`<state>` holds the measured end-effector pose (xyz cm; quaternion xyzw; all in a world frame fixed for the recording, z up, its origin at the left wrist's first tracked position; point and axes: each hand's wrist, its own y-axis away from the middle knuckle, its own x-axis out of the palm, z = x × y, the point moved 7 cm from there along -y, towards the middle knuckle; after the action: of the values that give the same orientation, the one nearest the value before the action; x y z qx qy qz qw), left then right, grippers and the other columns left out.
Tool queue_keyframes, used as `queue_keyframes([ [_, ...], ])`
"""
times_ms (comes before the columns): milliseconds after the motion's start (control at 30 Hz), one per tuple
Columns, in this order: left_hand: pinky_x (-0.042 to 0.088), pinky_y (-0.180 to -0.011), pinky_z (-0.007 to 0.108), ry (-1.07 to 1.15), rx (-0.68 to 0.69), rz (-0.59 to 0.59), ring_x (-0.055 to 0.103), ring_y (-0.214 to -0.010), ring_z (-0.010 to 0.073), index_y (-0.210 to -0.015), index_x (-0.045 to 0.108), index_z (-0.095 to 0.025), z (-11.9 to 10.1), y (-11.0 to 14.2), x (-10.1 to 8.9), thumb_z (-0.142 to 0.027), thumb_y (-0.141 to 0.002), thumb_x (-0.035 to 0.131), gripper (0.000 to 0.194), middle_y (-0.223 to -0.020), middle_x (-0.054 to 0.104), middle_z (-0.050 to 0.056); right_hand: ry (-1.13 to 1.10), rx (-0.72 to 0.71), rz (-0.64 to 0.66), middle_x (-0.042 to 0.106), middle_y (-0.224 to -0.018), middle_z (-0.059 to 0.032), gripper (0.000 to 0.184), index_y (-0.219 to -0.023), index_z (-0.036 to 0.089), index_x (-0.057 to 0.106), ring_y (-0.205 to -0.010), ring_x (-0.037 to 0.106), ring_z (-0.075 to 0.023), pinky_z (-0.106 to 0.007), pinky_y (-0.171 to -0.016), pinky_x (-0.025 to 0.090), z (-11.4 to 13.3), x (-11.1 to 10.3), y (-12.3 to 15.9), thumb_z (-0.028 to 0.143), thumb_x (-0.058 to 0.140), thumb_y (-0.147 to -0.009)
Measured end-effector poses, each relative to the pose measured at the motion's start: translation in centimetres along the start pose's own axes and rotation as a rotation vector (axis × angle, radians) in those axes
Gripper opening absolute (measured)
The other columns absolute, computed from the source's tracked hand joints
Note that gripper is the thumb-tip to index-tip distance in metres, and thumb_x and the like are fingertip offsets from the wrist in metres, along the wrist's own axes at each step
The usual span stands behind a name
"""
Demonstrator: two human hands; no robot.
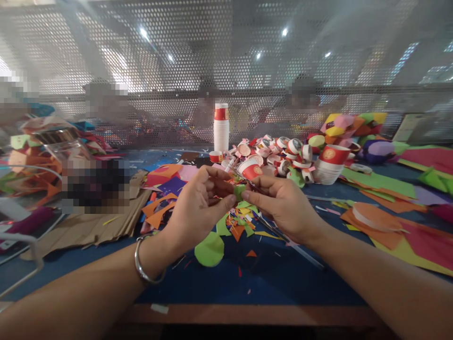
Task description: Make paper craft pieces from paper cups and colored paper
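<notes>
Between my hands is a small green piece of paper (239, 191). My left hand (203, 200) is closed in a pinch at the paper's left edge. Across from it, my right hand (281, 203) is closed around slim metal scissors (245, 177), its thumb tip touching the paper. The scissors' blades point up and to the left, and my fingers hide their handles. A round green paper disc (209, 249) lies on the blue table just below my left hand. Many coloured scraps (238, 221) are scattered under both hands.
Behind my hands lie a heap of small red-and-white cup pieces (283, 151) and a tall stack of paper cups (221, 130). More cups (331, 163) and coloured sheets (382, 184) are on the right. Brown cardboard (95, 224) lies left. A perforated screen (177, 61) stands behind.
</notes>
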<state>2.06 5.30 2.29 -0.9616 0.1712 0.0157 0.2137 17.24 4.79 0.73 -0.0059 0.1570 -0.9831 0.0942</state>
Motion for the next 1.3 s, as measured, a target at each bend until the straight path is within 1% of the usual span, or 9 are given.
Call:
queue_keyframes([
  [200,0.059,-0.072,0.022,-0.08,0.089,-0.043,0.071,-0.084,0.0124,-0.107,0.05,-0.022,-0.7,0.3,-0.1,-0.009,-0.081,0.074,0.038,-0.089,0.07,0.0,-0.002,0.005,0.007,0.047,-0.058,0.0072,0.028,-0.081,0.018,0.069,-0.049,0.03,-0.007,-0.026,-0.045,0.019,-0.1,-0.1,-0.1,0.041,0.085,-0.076],
  [333,0.06,-0.072,0.024,-0.083,0.114,-0.066,0.072,-0.083,0.0134,-0.106,0.048,-0.023,-1.1,0.3,-0.1,-0.009,-0.079,0.076,0.042,-0.09,0.07,0.0,-0.007,0.021,0.015,0.054,-0.064,0.0054,0.029,-0.091,0.019,0.071,-0.051,0.031,-0.0076,-0.026,-0.045,0.02,-0.4,-0.1,-0.1,0.04,0.084,-0.077],
  [400,0.06,-0.071,0.024,-0.09,0.111,-0.061,0.072,-0.082,0.0137,-0.105,0.047,-0.023,-1.1,0.2,-0.1,-0.008,-0.079,0.076,0.042,-0.089,0.07,0.0,0.002,0.008,0.026,0.054,-0.065,0.005,0.027,-0.091,0.018,0.071,-0.054,0.035,-0.0082,-0.025,-0.047,0.023,-0.3,-0.1,-0.1,0.039,0.084,-0.078],
  [567,0.059,-0.073,0.024,0.0,0.066,-0.029,0.069,-0.081,0.012,-0.105,0.047,-0.022,-0.6,-0.2,0.0,-0.009,-0.077,0.076,0.043,-0.087,0.068,-0.001,-0.014,-0.026,0.034,0.058,-0.072,0.0031,0.022,-0.085,0.018,0.07,-0.065,0.048,-0.0102,-0.025,-0.06,0.038,-0.1,0.1,0.0,0.034,0.084,-0.078],
  [733,0.057,-0.076,0.024,0.102,-0.015,-0.043,0.067,-0.083,0.0111,-0.105,0.048,-0.021,0.3,-0.1,0.0,-0.012,-0.074,0.081,0.046,-0.088,0.067,-0.001,-0.001,-0.025,0.029,0.06,-0.073,0.0026,0.024,-0.085,0.018,0.07,-0.066,0.049,-0.0112,-0.026,-0.062,0.041,-0.1,0.0,-0.1,0.036,0.083,-0.078],
  [833,0.057,-0.077,0.026,0.194,-0.139,-0.051,0.067,-0.082,0.0118,-0.104,0.049,-0.021,1.3,0.2,0.2,-0.013,-0.072,0.084,0.047,-0.089,0.067,-0.001,0.037,-0.016,0.011,0.061,-0.074,0.0014,0.027,-0.086,0.017,0.069,-0.067,0.05,-0.0121,-0.027,-0.062,0.041,-0.3,-0.1,-0.1,0.04,0.082,-0.078],
  [933,0.058,-0.074,0.028,0.302,-0.244,-0.042,0.067,-0.075,0.0115,-0.101,0.05,-0.02,2.1,0.4,0.6,-0.014,-0.073,0.084,0.044,-0.085,0.067,-0.001,0.049,0.016,0.016,0.063,-0.076,-0.0004,0.03,-0.085,0.018,0.067,-0.069,0.053,-0.0138,-0.029,-0.065,0.043,-0.6,-0.1,-0.1,0.043,0.08,-0.079],
  [1133,0.055,-0.068,0.02,0.308,-0.185,-0.062,0.063,-0.07,0.0073,-0.089,0.052,-0.019,1.6,0.1,0.4,-0.011,-0.073,0.082,0.034,-0.077,0.065,-0.004,0.039,0.009,0.022,0.062,-0.077,-0.0002,0.03,-0.085,0.018,0.067,-0.07,0.052,-0.014,-0.029,-0.066,0.043,-0.4,0.1,0.0,0.044,0.081,-0.077],
  [1300,0.053,-0.064,0.019,0.261,-0.152,-0.068,0.06,-0.064,0.0053,-0.079,0.053,-0.018,1.3,-0.1,0.2,-0.007,-0.07,0.08,0.03,-0.072,0.062,-0.006,0.072,-0.022,0.001,0.058,-0.072,0.0011,0.032,-0.084,0.017,0.067,-0.065,0.047,-0.0124,-0.028,-0.06,0.038,0.0,0.0,0.0,0.046,0.08,-0.079],
])
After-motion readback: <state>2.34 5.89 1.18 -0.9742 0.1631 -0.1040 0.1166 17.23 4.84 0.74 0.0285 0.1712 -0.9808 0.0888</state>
